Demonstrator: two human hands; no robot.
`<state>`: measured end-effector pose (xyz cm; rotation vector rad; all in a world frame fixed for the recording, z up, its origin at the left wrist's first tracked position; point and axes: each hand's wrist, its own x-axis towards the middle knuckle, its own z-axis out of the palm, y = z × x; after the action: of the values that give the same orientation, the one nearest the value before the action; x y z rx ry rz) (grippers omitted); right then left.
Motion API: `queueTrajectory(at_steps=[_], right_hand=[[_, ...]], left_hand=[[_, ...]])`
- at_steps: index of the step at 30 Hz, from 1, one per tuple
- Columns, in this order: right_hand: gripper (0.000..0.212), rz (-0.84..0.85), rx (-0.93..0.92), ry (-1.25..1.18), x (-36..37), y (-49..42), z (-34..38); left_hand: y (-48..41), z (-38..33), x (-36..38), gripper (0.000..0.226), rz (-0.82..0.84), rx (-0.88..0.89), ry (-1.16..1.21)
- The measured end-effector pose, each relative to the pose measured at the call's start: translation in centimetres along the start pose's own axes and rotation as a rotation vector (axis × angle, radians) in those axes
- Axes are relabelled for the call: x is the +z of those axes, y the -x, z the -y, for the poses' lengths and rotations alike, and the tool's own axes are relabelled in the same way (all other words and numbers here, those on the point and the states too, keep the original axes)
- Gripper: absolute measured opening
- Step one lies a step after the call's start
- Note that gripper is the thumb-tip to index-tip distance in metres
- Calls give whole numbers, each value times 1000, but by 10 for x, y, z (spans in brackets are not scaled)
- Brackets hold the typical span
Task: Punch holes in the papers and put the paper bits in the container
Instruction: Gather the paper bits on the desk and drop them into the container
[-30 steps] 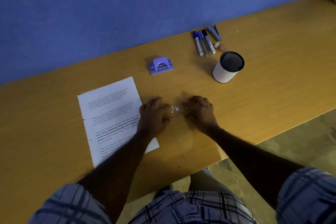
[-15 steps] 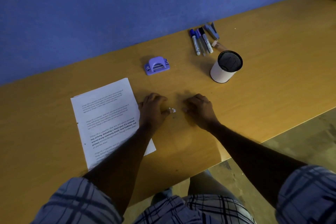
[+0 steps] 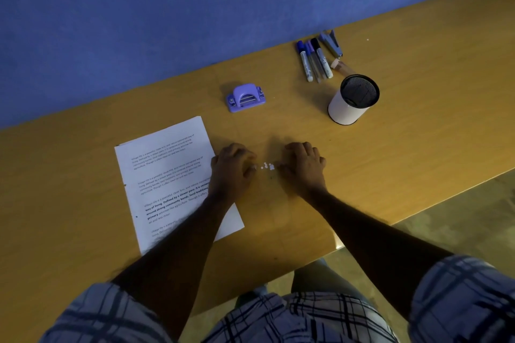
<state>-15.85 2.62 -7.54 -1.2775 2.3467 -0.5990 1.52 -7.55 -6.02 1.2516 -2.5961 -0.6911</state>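
Head view: both forearms reach in from 6 o'clock over the near edge of the wooden table (image 3: 404, 164); plaid sleeves fill the bottom corners.
Left hand (image 3: 232, 168): palm down on the table, its wrist overlapping the right edge of the papers; fingers (image 3: 245, 154) curled loosely toward 3 o'clock, clamped on nothing that shows.
Right hand (image 3: 302, 166): palm down just past 3 o'clock of the left hand; fingers curled toward 9 o'clock, whether they pinch anything cannot be told.
Paper bits (image 3: 267, 166): in the narrow gap between the two hands, lying loose on the bare table, just beside both sets of fingertips; touch or not cannot be told.
Look of the bits: a handful of tiny white round dots in a tight cluster, one or two fainter specks toward 6 o'clock of it.
Papers (image 3: 167, 175): a white printed stack at 9 o'clock of the hands, lying flat, skewed, with small dark marks along its left margin.
Hole punch (image 3: 245, 97): lilac, at 12 o'clock of the left hand, well apart from it.
Container (image 3: 352, 100): white cylinder with a dark mesh inside, upright at 1 o'clock of the right hand.
Markers (image 3: 315, 60): side by side at 11 o'clock of the container.
Stapler (image 3: 331, 43): beside the markers, nearest the blue wall (image 3: 167, 22).
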Motion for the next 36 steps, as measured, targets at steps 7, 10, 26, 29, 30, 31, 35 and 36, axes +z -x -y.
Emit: queueTrajectory(at_steps=[7, 10, 26, 29, 30, 31, 35, 36], right_hand=[[40, -104, 82, 83, -16, 4, -26], [46, -135, 78, 121, -7, 11, -19], [33, -97, 53, -21, -10, 7, -18], [31, -20, -98, 3, -8, 7, -15], [32, 8, -158, 22, -7, 7, -13], [34, 31, -210, 42, -6, 6, -12], [39, 60, -292, 87, -4, 1, -5], [40, 54, -293, 80, -4, 0, -5]], left_hand=[[-3, -8, 5, 20, -12, -26, -3], [-3, -8, 6, 23, -21, -49, -14], [-5, -20, 12, 30, -44, -109, -25], [-5, -22, 11, 28, -37, -96, 8], [-5, -21, 10, 25, -39, -80, 25], [-4, -18, 8, 23, -40, -57, 33], [-2, -8, 4, 24, -5, 16, 24], [-2, -8, 4, 25, 2, 21, 24]])
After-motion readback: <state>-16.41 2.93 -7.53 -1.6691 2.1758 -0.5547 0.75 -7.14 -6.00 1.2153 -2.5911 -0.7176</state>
